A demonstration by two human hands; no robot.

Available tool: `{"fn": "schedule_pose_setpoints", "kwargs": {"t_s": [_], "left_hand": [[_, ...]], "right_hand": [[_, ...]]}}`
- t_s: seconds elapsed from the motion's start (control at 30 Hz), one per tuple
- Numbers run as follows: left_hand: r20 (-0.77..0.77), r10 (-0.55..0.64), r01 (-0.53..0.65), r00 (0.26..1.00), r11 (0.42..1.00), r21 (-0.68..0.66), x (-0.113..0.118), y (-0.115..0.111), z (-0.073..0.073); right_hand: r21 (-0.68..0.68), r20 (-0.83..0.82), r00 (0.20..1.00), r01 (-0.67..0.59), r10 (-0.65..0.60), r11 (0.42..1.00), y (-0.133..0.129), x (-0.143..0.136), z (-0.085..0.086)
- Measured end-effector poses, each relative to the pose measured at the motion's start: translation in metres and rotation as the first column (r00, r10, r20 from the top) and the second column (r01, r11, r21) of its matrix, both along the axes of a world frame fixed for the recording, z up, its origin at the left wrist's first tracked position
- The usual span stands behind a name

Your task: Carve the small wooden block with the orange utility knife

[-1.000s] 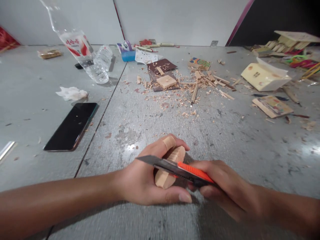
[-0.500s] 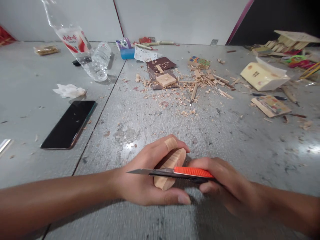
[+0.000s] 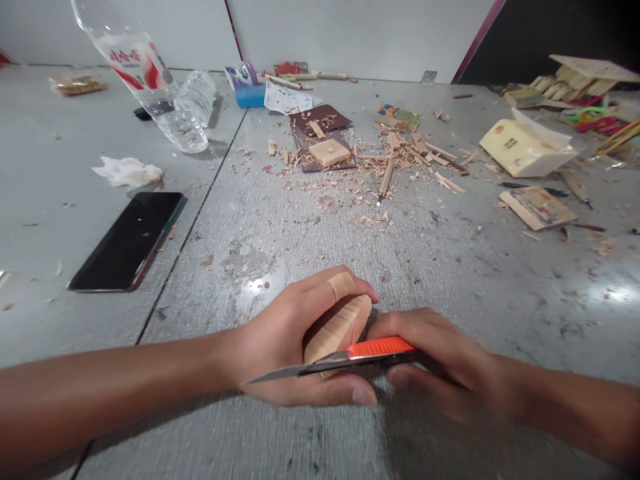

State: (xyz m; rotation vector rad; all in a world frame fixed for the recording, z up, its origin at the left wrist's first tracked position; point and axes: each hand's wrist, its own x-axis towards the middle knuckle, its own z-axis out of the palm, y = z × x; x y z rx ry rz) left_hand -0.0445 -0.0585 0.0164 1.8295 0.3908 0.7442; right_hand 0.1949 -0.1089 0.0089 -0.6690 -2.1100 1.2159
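Note:
My left hand is closed around a pale wooden block with a rounded end, near the table surface. A bandage wraps one of its fingers. In my right hand is a utility knife with an orange ribbed grip and its blade out. The blade points left and lies across the view in front of the block and my left thumb's base. Whether the edge touches the wood I cannot tell.
A phone lies at left, near a crumpled tissue and a tilted-looking plastic bottle. Wood shavings, a carving tool and a small wooden square are farther back. A tissue pack sits at right.
The knife has come slightly toward me and its blade now slants down to the left. More of the block's upper face shows. The whole view has shifted slightly.

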Motion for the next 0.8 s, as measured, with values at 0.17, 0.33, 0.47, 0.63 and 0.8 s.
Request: {"fn": "schedule_pose_setpoints", "kwargs": {"t_s": [0.17,0.33,0.47,0.63,0.8], "left_hand": [[-0.014,-0.007,0.007,1.000,0.999,0.039,-0.0005,0.0018,-0.0005],[-0.018,-0.012,0.014,1.000,0.994,0.108,-0.0015,0.0022,-0.0019],[-0.038,-0.024,0.029,0.999,0.990,0.139,-0.0013,0.0018,-0.0008],[-0.092,-0.021,0.039,0.996,0.979,0.200,-0.0004,-0.0003,0.0019],[-0.133,-0.044,0.083,0.990,0.949,0.303,0.0009,-0.0016,0.0016]], "right_hand": [[0.024,-0.013,1.000,0.000,0.000,1.000,-0.0014,0.0000,0.0005],[0.014,-0.015,1.000,-0.016,0.016,1.000,-0.0017,0.0001,-0.0004],[0.005,-0.045,0.998,-0.033,0.033,0.999,-0.0007,-0.0011,-0.0005],[0.010,-0.036,0.999,-0.034,0.034,0.999,0.0005,-0.0030,0.0015],[0.067,0.012,0.999,-0.043,0.043,0.997,0.0000,-0.0039,0.0014]]}}
